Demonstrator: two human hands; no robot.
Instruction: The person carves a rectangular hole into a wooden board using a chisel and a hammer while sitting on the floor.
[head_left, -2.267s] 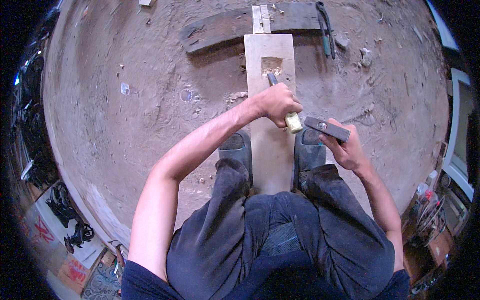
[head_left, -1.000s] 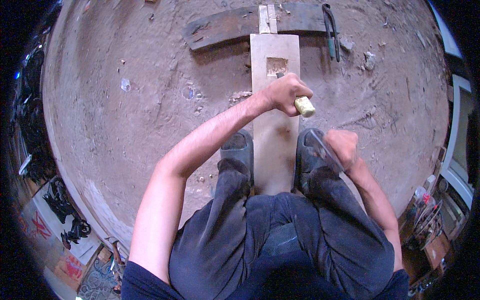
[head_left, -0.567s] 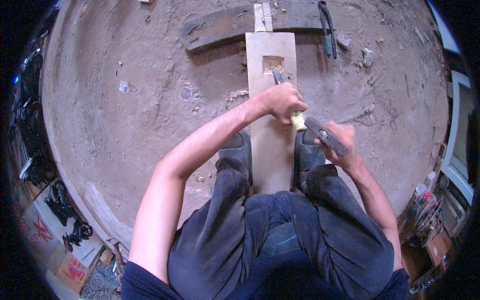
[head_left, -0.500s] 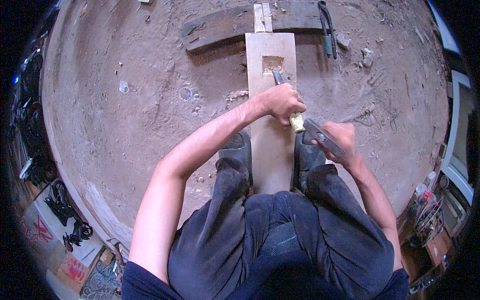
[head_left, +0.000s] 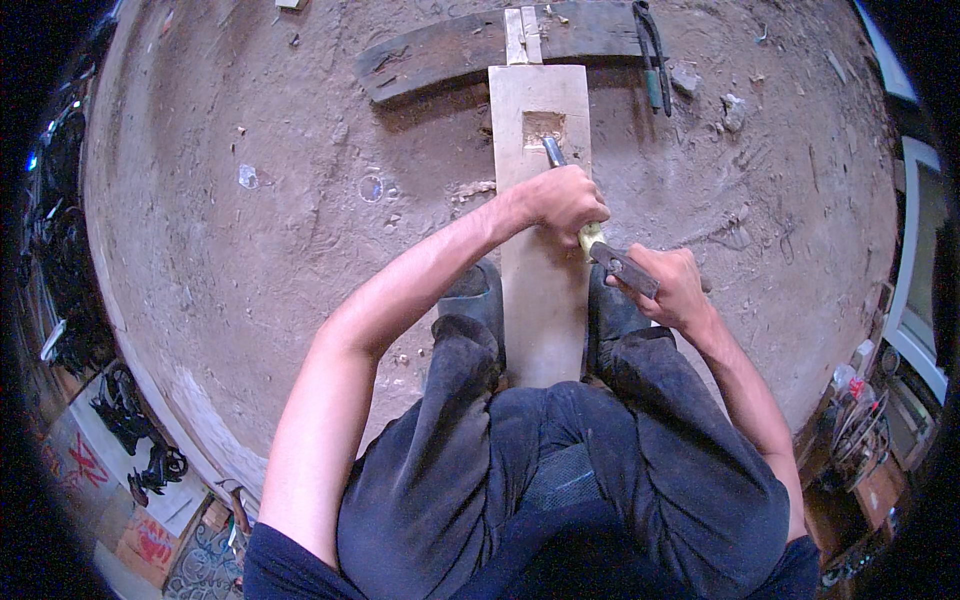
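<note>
Step in hand looks like chiselling the rectangular recess (head_left: 543, 122) in the pale wooden plank (head_left: 542, 330), which lies lengthwise between the shoes (head_left: 474, 292), far end at a dark curved board (head_left: 440, 65). Left hand (head_left: 570, 200): grip closed round chisel (head_left: 554, 153), tip at recess's near edge. Right hand (head_left: 672, 286): grip closed on hammer (head_left: 628, 271), head at chisel's butt, contact unclear. Next move likely calls for steady chisel, square blow. Recess floor rough; loose chips unconfirmed.

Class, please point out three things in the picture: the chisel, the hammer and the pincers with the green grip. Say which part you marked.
Chisel (head_left: 555, 153): head view, on the metal blade.
Hammer (head_left: 630, 273): head view, on its dark striking head.
Pincers (head_left: 653, 89): head view, on the green grip.
</note>
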